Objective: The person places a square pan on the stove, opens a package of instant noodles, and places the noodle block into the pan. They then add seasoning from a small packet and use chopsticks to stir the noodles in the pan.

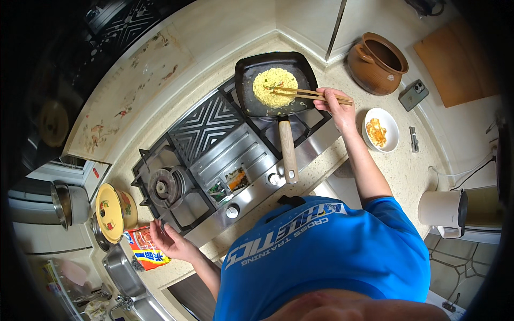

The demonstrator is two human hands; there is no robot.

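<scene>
My right hand holds a pair of wooden chopsticks. Their tips touch a round cake of noodles with green and red bits, which lies in a black square frying pan on the right burner. The pan's wood-look handle points towards me. My left hand is empty, its fingers apart and slightly curled, over the counter beside a red and yellow food packet. Right of my right forearm stands a white bowl with fried egg in it.
The left burner has a bare grate. Opened packets lie on the hob's middle. A brown clay pot, a phone and a beige kettle stand or lie at right. A yellow enamel pot and a steel sink are at left.
</scene>
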